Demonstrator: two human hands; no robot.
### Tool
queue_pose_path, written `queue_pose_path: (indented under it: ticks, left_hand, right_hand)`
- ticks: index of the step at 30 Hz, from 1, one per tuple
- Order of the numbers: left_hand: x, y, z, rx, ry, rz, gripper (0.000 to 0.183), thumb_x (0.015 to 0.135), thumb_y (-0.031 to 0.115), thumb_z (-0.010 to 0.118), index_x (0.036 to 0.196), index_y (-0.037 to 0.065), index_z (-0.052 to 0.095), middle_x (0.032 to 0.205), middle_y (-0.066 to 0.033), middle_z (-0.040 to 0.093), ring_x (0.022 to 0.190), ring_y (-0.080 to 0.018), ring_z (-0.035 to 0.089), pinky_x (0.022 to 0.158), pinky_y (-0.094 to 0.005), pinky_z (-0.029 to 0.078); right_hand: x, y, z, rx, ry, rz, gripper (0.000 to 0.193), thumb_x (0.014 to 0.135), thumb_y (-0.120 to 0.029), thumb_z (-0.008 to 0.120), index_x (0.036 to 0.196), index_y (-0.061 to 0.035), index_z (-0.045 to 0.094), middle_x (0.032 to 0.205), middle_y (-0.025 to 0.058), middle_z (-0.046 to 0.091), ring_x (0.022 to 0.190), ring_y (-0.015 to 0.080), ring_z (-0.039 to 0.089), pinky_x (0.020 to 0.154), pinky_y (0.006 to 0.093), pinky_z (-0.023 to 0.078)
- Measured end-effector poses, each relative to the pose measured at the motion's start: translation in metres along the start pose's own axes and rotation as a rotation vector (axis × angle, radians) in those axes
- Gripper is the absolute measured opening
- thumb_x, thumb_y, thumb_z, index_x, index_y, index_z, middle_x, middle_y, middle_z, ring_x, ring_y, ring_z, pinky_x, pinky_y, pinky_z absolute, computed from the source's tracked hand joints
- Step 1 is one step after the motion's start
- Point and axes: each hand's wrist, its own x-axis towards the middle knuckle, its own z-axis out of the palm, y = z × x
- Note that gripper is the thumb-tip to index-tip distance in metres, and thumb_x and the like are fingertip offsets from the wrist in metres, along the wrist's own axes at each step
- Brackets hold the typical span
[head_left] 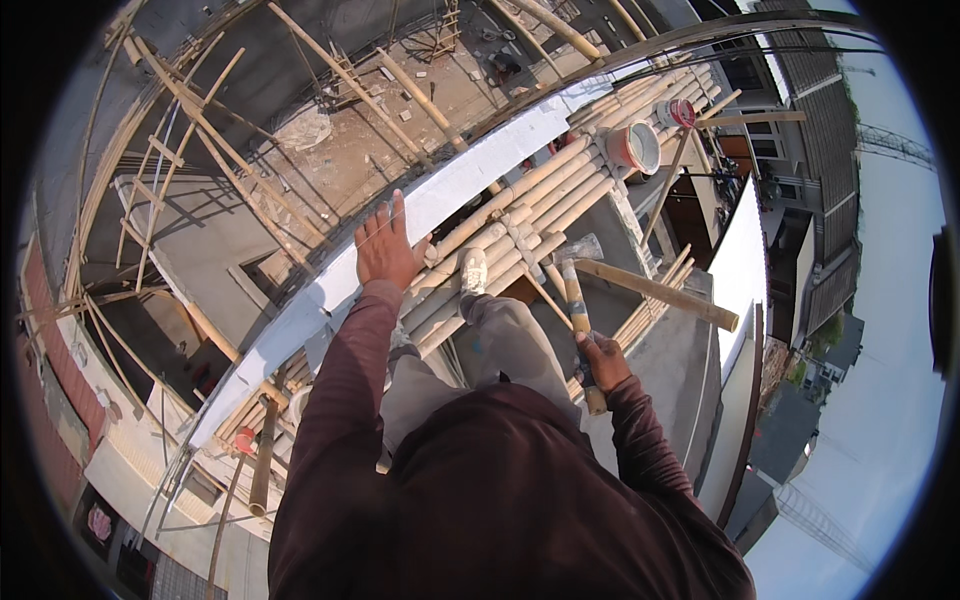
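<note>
My left hand [390,245] lies with fingers spread on the white-topped wall edge [470,180], which runs diagonally across the view. My right hand [603,362] is wrapped round a short bamboo pole [577,300] on my right side. Near that pole's upper end, a grey patch of wrapping or lashing [580,248] meets another bamboo pole [660,293] that juts out to the right. Below me, a pale shoe [473,270] rests on the platform of bamboo poles [545,205]. My other foot is mostly hidden behind my left sleeve.
Two buckets stand farther along the platform: a pale one [635,148] and a smaller red-and-white one [675,113]. Beyond the wall, a dirt floor [350,165] lies far below among slanted bamboo props [240,185]. Rooftops [835,120] and sky drop away on the right.
</note>
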Motion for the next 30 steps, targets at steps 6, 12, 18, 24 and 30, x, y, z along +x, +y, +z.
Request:
queue_pose_path:
  ticks: [6,12,18,24,30]
  left_hand:
    - [-0.002,-0.008,-0.004,-0.003,-0.072,0.004,0.089,0.092,0.061,0.055,0.157,0.009,0.025,0.144,-0.017,0.048,0.13,-0.032,0.045,0.109,-0.0467,0.032]
    - [-0.015,-0.006,0.003,-0.056,-0.002,-0.081,0.097,0.085,0.066,0.061,0.155,0.007,0.029,0.139,-0.0165,0.051,0.13,-0.0315,0.045,0.111,-0.0452,0.032]
    - [-0.013,0.002,-0.005,-0.041,-0.04,-0.127,0.098,0.079,0.06,0.07,0.154,0.01,0.032,0.138,-0.0154,0.051,0.13,-0.0317,0.046,0.11,-0.0459,0.034]
    - [0.0,0.004,-0.009,-0.005,-0.097,-0.15,0.101,0.072,0.059,0.074,0.152,0.011,0.036,0.137,-0.0144,0.052,0.127,-0.0311,0.049,0.109,-0.0466,0.035]
    - [-0.006,0.004,-0.003,0.027,-0.068,-0.138,0.104,0.071,0.059,0.077,0.153,0.011,0.034,0.133,-0.0143,0.054,0.122,-0.0305,0.051,0.107,-0.0478,0.036]
  right_hand:
    - [0.023,0.009,-0.043,-0.375,0.044,-0.003,0.026,0.092,-0.024,0.068,0.089,0.0011,0.062,0.063,0.0044,0.058,0.05,0.0154,0.057,0.046,0.0322,0.046]
    - [0.143,0.018,-0.109,-0.914,-0.075,-0.474,0.027,0.087,-0.018,0.07,0.094,0.0061,0.06,0.074,0.0192,0.066,0.065,0.0326,0.066,0.062,0.043,0.052]
    - [0.198,-0.054,-0.146,-1.134,-0.315,-0.405,0.051,0.083,-0.023,0.07,0.125,0.001,0.053,0.097,0.0276,0.068,0.091,0.0489,0.065,0.081,0.0542,0.051]
    - [0.242,-0.103,-0.163,-1.33,-0.325,-0.621,0.057,0.079,-0.023,0.074,0.127,-0.0021,0.05,0.104,0.0233,0.066,0.094,0.0429,0.066,0.08,0.05,0.054]
    - [0.266,-0.171,-0.138,-1.473,-0.477,-0.824,0.048,0.077,-0.022,0.076,0.117,-0.0084,0.053,0.104,0.0173,0.063,0.089,0.0406,0.066,0.076,0.0491,0.055]
